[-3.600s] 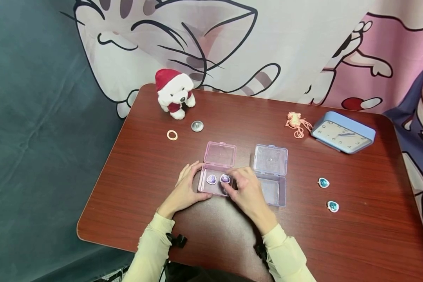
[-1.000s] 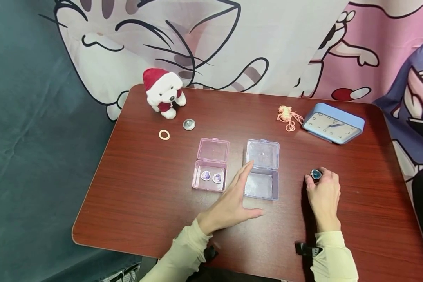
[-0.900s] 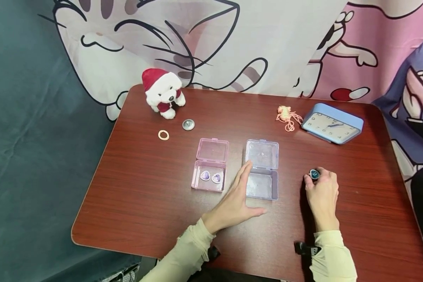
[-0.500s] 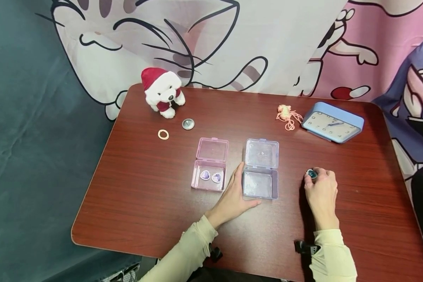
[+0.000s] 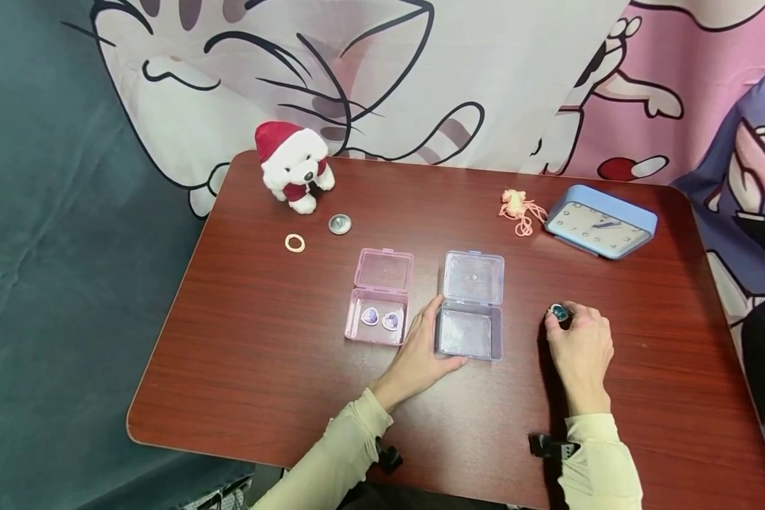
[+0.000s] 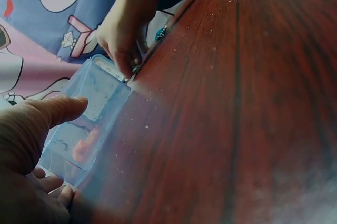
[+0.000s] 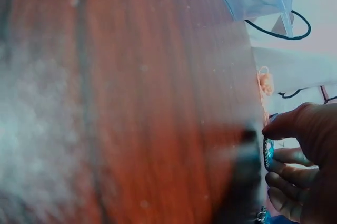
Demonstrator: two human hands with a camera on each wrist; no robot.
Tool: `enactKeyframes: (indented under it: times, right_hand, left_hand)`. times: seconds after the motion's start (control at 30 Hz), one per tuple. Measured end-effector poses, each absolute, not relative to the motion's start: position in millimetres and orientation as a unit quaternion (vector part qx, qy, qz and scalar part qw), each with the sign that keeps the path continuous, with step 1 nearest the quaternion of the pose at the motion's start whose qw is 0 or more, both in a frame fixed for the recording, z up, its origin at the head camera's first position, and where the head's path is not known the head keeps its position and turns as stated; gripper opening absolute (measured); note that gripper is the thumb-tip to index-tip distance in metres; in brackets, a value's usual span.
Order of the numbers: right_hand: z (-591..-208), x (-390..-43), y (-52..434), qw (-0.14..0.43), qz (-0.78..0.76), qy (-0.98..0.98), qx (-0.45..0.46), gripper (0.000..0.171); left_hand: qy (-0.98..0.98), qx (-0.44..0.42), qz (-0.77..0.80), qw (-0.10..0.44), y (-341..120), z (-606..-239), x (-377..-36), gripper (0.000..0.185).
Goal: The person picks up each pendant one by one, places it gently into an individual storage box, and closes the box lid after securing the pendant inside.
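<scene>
One teal gem (image 5: 557, 312) in the right hand (image 5: 580, 352), pinched between thumb and fingertips. It sits at the hand's far-left end in the head view.

Key relation: blue box (image 5: 468, 333) is left of the gem, well apart, with table (image 5: 523, 397) between. Gem is roughly level with the box's hinge line, so the base lies left and a touch nearer the person. Lid (image 5: 474, 278) folded back, away from the person; box plus lid runs lengthwise away from the body. Right hand is the one on the gem; left hand (image 5: 414, 359) is the nearer one to the box, spread in an L round its near-left corner: fingers along the left wall, thumb along the near side. Looks like contact on the left wall; can't confirm the thumb touches.

Pink box (image 5: 377, 336) further left, two purple gems inside.

Hard to read: right wrist view gives the gem nearly edge-on, partly behind fingers, so long axis unclear. Can't tell if it's off the table. Second teal gem (image 6: 160, 33) shows in the left wrist view; not visible from the head, presumably behind the right hand.
</scene>
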State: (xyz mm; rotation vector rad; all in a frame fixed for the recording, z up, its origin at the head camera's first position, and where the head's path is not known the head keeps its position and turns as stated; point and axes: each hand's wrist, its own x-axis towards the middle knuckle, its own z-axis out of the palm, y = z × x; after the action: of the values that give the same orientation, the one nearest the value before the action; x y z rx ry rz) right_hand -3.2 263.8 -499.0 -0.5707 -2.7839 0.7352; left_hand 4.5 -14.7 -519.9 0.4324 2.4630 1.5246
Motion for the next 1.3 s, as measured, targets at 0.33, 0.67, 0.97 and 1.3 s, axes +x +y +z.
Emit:
enactKeyframes:
  times: [0.33, 0.67, 0.97, 1.3]
  right_hand:
    - [-488, 0, 229, 0.212, 0.334, -0.918, -0.031, 0.03]
    - [-477, 5, 185, 0.247, 0.343, -0.901, 0.1, 0.036]
    - [-485, 4, 160, 0.215, 0.317, -0.911, 0.153, 0.036]
    - [-487, 2, 149, 0.178, 0.306, -0.921, 0.162, 0.036]
  left_hand:
    - [0.845, 0.148, 0.505, 0.099, -13, -520, 6, 0.111]
    - [0.847, 0.153, 0.502, 0.084, -14, -520, 5, 0.11]
    - [0.847, 0.16, 0.502, 0.075, -12, -523, 4, 0.11]
    - [0.846, 0.161, 0.502, 0.076, -12, -523, 4, 0.108]
